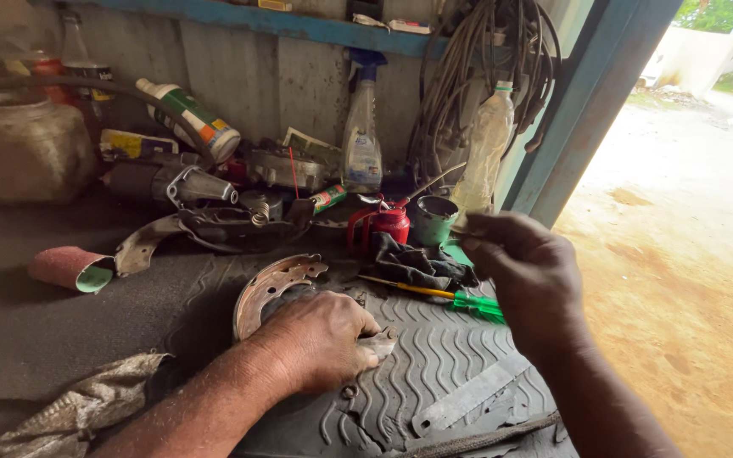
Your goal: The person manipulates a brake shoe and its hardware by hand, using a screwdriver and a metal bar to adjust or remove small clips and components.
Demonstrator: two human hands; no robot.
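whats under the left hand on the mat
The left hand presses a curved rusty brake shoe onto the ribbed rubber mat; the shoe's lower part is covered by the hand.

left hand [320, 343] covers lower half of brake shoe [273, 288] | right hand [528, 276] fingertips pinched, anything held too small to tell | screwdriver [443, 295] handle end hidden under right hand | jar [19, 148] at 10 o'clock cut by left edge | rag [69, 411] at 7 o'clock cut by bottom edge | shelf [282, 19] items at 12 o'clock cut off
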